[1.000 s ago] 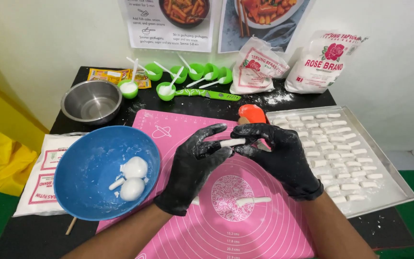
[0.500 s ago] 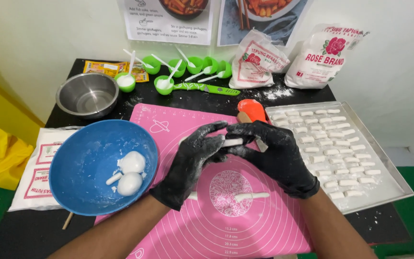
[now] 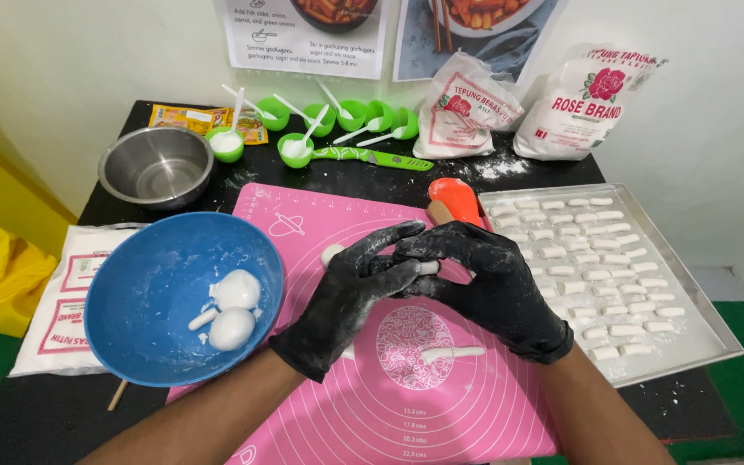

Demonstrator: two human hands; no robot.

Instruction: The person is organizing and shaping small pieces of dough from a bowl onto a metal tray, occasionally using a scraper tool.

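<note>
Both my hands wear black gloves dusted with flour and meet over the pink silicone mat [image 3: 320,215]. My left hand [image 3: 350,297] and my right hand [image 3: 484,284] together hold a short white dough roll [image 3: 332,253], whose ends poke out between the fingers. Another thin dough stick [image 3: 451,353] lies on the mat just below my hands. To the left stands a blue bowl [image 3: 139,293] with two dough balls [image 3: 234,306]. On the right a metal tray [image 3: 691,301] carries several rows of cut white dough pieces.
A steel bowl [image 3: 155,165] sits at the back left, with several green cups and white spoons [image 3: 303,142] and a green knife [image 3: 381,158] behind the mat. Two flour bags [image 3: 583,103] lean on the wall. An orange scraper [image 3: 454,198] lies by the tray. A flat flour packet [image 3: 58,301] lies at left.
My hands have closed more tightly around the dough roll and shifted slightly down and left over the mat. The view has tilted a little.
</note>
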